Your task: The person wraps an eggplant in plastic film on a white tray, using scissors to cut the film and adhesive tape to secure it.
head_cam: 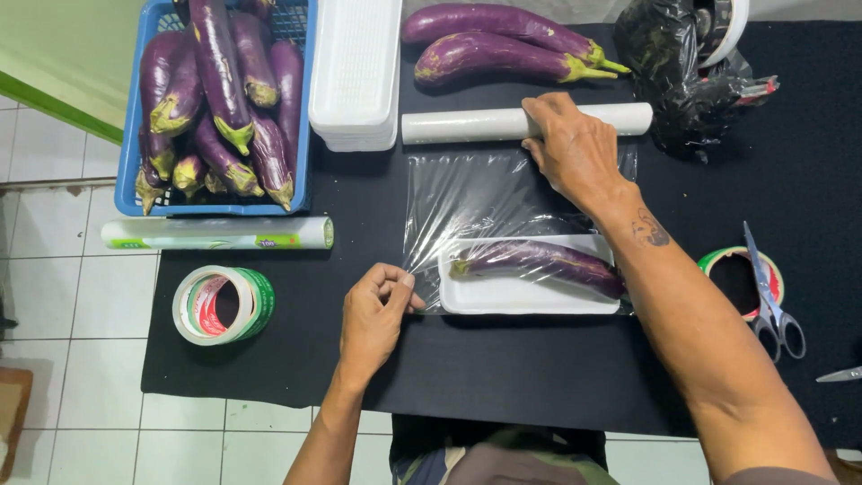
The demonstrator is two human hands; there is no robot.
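Observation:
A purple eggplant [539, 262] lies in a white foam tray [503, 296] on a black mat. A clear plastic film [467, 202] stretches from a white film roll [467, 126] down over the tray. My left hand [375, 314] pinches the film's near left corner beside the tray. My right hand [575, 148] presses flat on the roll's right part, its forearm crossing above the tray's right end.
A blue basket [301, 193] full of eggplants stands at the back left beside a stack of white trays [357, 72]. Two loose eggplants [503, 40] lie behind the roll. A second film roll [215, 233], tape rolls [224, 305], scissors [772, 305] and a black bag [682, 63] surround the mat.

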